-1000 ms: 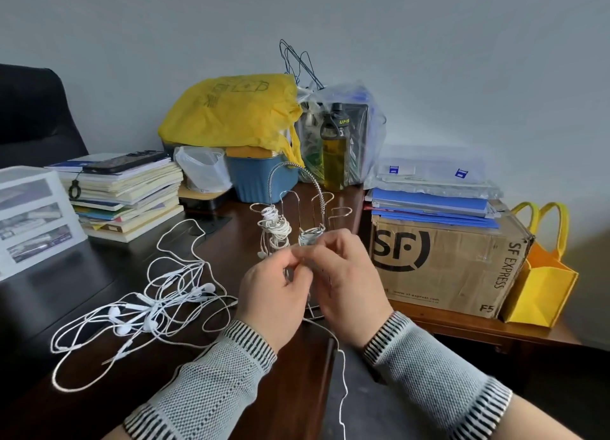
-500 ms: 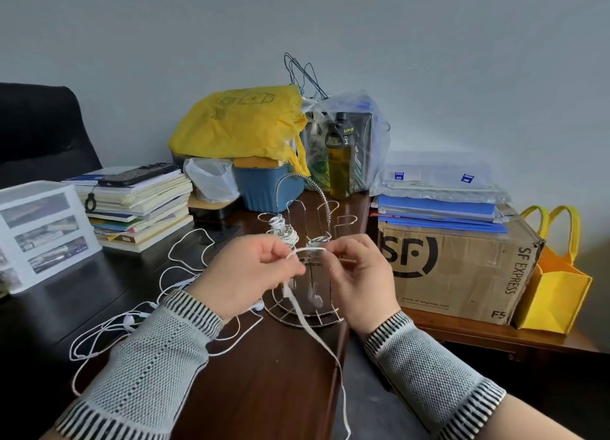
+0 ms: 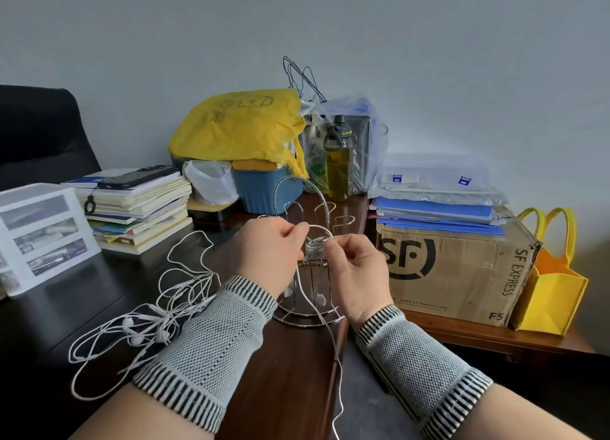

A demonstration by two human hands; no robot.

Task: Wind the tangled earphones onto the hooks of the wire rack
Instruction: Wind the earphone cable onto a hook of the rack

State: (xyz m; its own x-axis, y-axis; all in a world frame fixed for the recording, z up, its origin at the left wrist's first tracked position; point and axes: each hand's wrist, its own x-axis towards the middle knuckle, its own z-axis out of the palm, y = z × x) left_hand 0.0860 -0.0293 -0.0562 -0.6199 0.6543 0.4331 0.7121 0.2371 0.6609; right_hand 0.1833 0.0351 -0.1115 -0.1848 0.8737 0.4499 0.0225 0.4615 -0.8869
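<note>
Filling the upper half of the view, a plain pale wall backs a dark wooden desk that runs from the near edge to the clutter at the far side. At left a black chair back rises behind the desk. A cardboard box printed "SF EXPRESS" sits on a lower wooden surface to the right, with blue folders stacked on top and a yellow tote bag just beside it. Against the wall lie a yellow plastic bag, a blue tub under it, and a bottle of yellowish liquid. A stack of books with a phone on top stands at left, near a white drawer unit.

On the desk's near left, the tangled earphones lie in a loose white heap. The wire rack stands upright near the desk's right edge, one hook already wrapped in white cord. The left hand pinches a white cord at the rack's hooks; the right hand pinches the same cord just beside it, a loop arching between them. The cord's tail hangs off the desk edge.
</note>
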